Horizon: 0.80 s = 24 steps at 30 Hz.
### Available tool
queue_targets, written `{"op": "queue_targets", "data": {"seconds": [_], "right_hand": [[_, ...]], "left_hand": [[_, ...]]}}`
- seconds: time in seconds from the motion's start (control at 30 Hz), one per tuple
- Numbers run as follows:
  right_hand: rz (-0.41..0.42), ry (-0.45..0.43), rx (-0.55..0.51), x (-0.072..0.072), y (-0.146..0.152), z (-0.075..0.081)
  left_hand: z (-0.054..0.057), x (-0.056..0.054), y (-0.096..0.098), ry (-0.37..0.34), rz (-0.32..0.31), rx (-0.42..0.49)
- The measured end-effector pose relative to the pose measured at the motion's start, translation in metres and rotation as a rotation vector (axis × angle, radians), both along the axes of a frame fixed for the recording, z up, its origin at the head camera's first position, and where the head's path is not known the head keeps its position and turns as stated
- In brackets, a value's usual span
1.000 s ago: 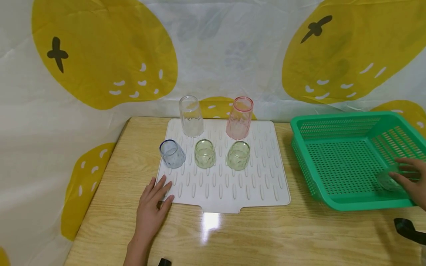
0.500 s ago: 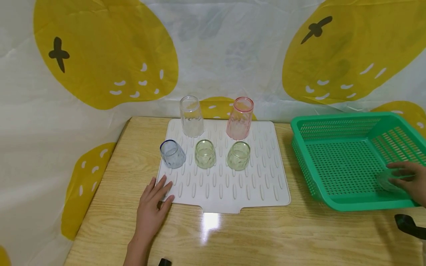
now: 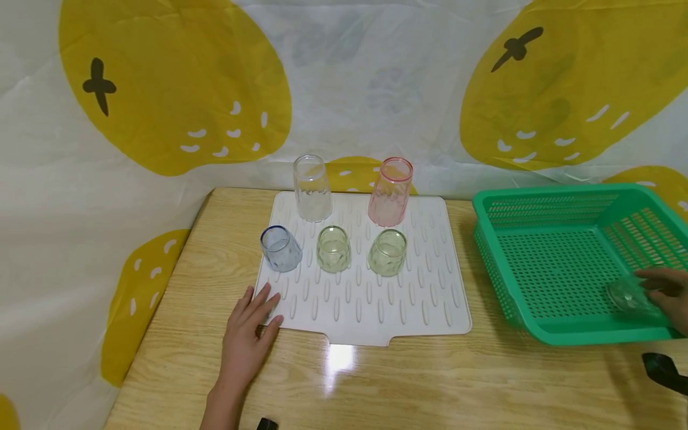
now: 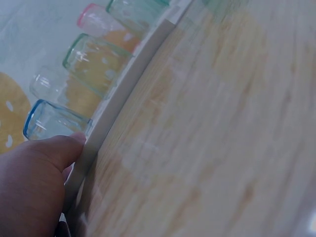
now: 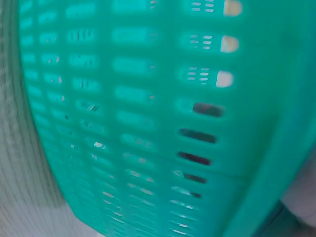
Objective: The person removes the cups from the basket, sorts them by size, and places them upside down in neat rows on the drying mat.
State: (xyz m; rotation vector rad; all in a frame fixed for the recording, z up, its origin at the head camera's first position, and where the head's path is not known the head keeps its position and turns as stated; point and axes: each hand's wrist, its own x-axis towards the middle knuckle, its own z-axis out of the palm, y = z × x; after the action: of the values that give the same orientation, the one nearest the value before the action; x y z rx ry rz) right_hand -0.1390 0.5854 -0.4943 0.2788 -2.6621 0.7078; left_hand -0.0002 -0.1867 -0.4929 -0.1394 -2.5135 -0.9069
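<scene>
My left hand point(image 3: 248, 331) lies with its fingers spread on the front left corner of a white ridged drying mat point(image 3: 355, 310). A blue-rimmed glass point(image 3: 281, 251) stands just beyond those fingertips. Two short green glasses point(image 3: 334, 251) point(image 3: 388, 254) stand in the same row, with a tall clear glass point(image 3: 313, 191) and a tall pink-rimmed glass point(image 3: 391, 194) behind. At the right, my right hand point(image 3: 669, 295) grips a clear glass point(image 3: 626, 295) lying on its side in a green basket point(image 3: 486, 263). In the right wrist view the basket wall point(image 5: 163, 113) hides most of that grip.
The mat and basket sit on a wooden table point(image 3: 430, 382). A white cloth with yellow fruit prints point(image 3: 371, 77) hangs behind and at the left. The basket has raised perforated walls. A black object point(image 3: 662, 371) shows at the lower right edge.
My right hand has lowered slightly into the basket, and its fingers have closed on the clear glass, which has turned a little. The left hand keeps its place on the mat.
</scene>
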Motion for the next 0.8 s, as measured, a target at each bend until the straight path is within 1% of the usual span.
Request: {"op": "queue_targets", "data": {"seconds": [0.07, 0.1, 0.17, 0.2, 0.23, 0.27, 0.33, 0.4, 0.43, 0.5, 0.57, 0.67, 0.8], "right_hand": [[-0.023, 0.032, -0.034, 0.0, 0.006, -0.008], [-0.027, 0.065, -0.041, 0.0, 0.01, -0.012], [-0.046, 0.078, -0.068, 0.002, 0.004, -0.008], [-0.046, 0.08, -0.078, 0.005, -0.004, 0.0], [-0.053, 0.081, -0.076, 0.01, -0.017, 0.012], [-0.052, 0.087, -0.083, 0.014, -0.031, 0.025], [-0.059, 0.096, -0.081, 0.026, -0.066, 0.056], [-0.031, 0.117, -0.091, 0.036, -0.098, 0.083], [-0.021, 0.133, -0.095, 0.04, -0.111, 0.094], [0.001, 0.176, -0.09, 0.045, -0.132, 0.109], [0.014, 0.193, -0.094, 0.049, -0.147, 0.12], [0.012, 0.195, -0.107, 0.052, -0.164, 0.13], [0.018, 0.176, -0.141, 0.058, -0.182, 0.141]], "left_hand": [[0.0, 0.0, 0.0, 0.003, 0.0, -0.001], [0.0, 0.0, 0.0, 0.005, 0.0, 0.001], [0.001, 0.0, 0.001, 0.005, 0.0, 0.004], [0.001, 0.0, 0.001, 0.004, 0.0, 0.006], [0.001, 0.0, 0.001, 0.002, 0.0, 0.009], [0.001, 0.0, 0.001, 0.0, -0.001, 0.011], [0.001, 0.0, 0.001, -0.004, -0.003, 0.012], [0.001, 0.0, 0.001, -0.005, -0.003, 0.011], [0.001, 0.0, 0.001, -0.005, -0.002, 0.011], [0.001, 0.0, 0.001, -0.004, -0.002, 0.01], [0.002, 0.0, 0.001, -0.003, -0.003, 0.011], [0.002, 0.0, 0.001, 0.001, -0.005, 0.012], [0.002, 0.0, 0.002, 0.003, -0.006, 0.013]]}}
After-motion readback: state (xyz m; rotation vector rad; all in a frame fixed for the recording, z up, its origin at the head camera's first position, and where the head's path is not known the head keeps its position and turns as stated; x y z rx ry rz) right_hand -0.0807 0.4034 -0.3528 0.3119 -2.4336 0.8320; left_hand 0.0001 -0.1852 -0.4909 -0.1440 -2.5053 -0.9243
